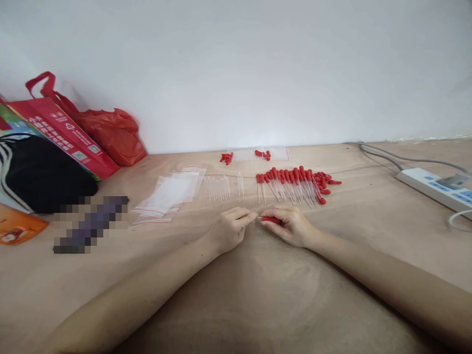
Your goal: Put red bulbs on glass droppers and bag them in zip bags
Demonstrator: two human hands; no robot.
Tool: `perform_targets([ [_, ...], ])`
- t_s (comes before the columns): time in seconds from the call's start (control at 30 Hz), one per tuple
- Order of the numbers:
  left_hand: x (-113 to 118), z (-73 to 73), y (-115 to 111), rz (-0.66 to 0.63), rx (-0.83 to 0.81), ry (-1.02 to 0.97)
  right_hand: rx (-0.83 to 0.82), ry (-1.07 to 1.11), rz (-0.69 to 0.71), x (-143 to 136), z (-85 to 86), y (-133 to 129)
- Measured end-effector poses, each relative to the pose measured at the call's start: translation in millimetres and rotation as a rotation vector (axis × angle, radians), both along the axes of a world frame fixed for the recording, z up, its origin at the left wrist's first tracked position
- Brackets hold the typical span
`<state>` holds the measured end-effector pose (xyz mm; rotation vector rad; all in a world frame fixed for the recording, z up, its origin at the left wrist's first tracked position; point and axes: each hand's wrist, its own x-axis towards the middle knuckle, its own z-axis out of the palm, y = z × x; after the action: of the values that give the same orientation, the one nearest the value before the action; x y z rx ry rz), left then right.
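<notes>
hands meet at the middle of the wooden table (258, 295), and we see both pinched shut on small parts. our right hand (291, 226) grips a red rubber bulb (272, 220) between thumb and fingers, its open end turned toward the left. our left hand (230, 228) is closed around something thin at its fingertips, just touching the bulb's end; it looks like a clear glass tube, but we cannot tell for sure, since it is too small and pale to make out.

just beyond the hands lies a row of finished droppers (291, 186) with red caps, packed side by side, with a few loose bulbs at the right end. to the left of that row we see bare glass tubes (218, 188), then a stack of clear zip bags (169, 194). farther back, near the wall, sit a few more red bulbs (226, 158). a red shopping bag (62, 132) stands at far left, and a white power strip (435, 189) lies at far right.
</notes>
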<state>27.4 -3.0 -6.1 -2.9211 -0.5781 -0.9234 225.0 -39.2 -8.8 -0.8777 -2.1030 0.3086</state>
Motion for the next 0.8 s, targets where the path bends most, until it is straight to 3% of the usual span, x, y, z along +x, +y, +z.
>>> perform_targets([
  [0.8,5.4,-1.6,-1.7,0.027,-0.001,0.034,-0.044,-0.090,0.046,1.1,-4.0,3.9],
])
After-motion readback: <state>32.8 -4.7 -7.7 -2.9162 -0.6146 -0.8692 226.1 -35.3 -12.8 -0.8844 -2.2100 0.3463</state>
